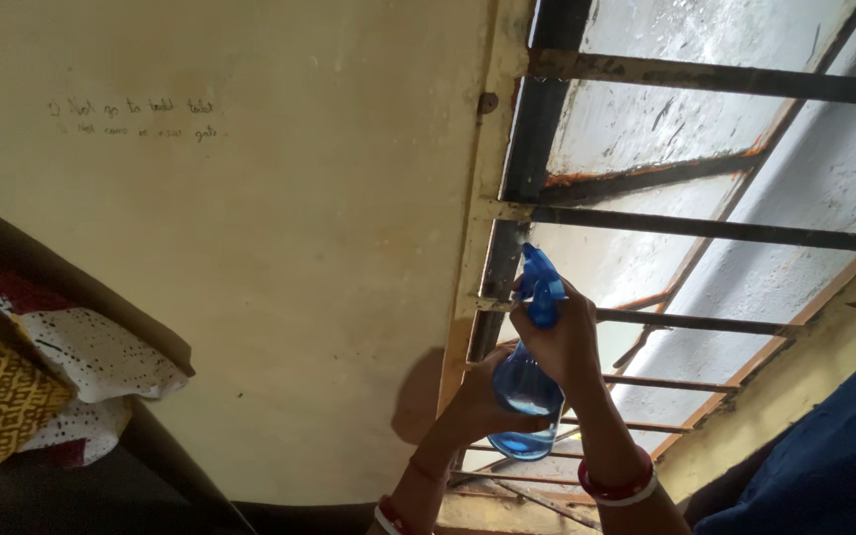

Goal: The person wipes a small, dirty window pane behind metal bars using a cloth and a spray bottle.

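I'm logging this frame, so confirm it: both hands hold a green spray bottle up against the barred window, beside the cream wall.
Wrong in one respect: the spray bottle is blue, not green. The head view shows the left hand cupping its body and the right hand at its trigger head, against the barred window, beside the cream wall.

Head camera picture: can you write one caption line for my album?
Two hands, left hand and right hand, hold a blue spray bottle up at a window's rusty bars beside a cream wall.

Horizontal window bars block ahead, narrow gaps between, bare wall left
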